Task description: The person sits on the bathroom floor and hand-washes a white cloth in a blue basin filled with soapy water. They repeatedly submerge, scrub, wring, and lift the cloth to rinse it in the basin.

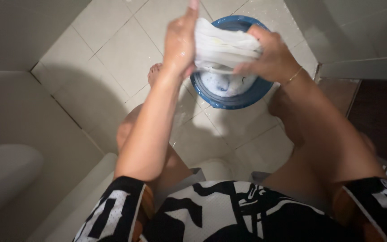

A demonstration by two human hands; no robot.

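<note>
White wet cloth is bunched between both hands above a blue basin, at about 12 o'clock in the view. The left hand presses against the cloth's left edge, its fingers stretched upward along the fabric rather than curled — a flat grip with the palm against the cloth. The right hand has its fingers clenched over the cloth's right side, pinching the folds; a thin gold bracelet circles that wrist. Inside the basin, just under the cloth, soapy water with foam shows. The basin stands on a pale tiled floor, which glistens wet near it. A bare foot rests on the tiles at the basin's 9 o'clock, close beside it. Toward 6 o'clock the person's black-and-white patterned shirt fills the lower edge — a dark doormat lies at 3 o'clock.
</note>
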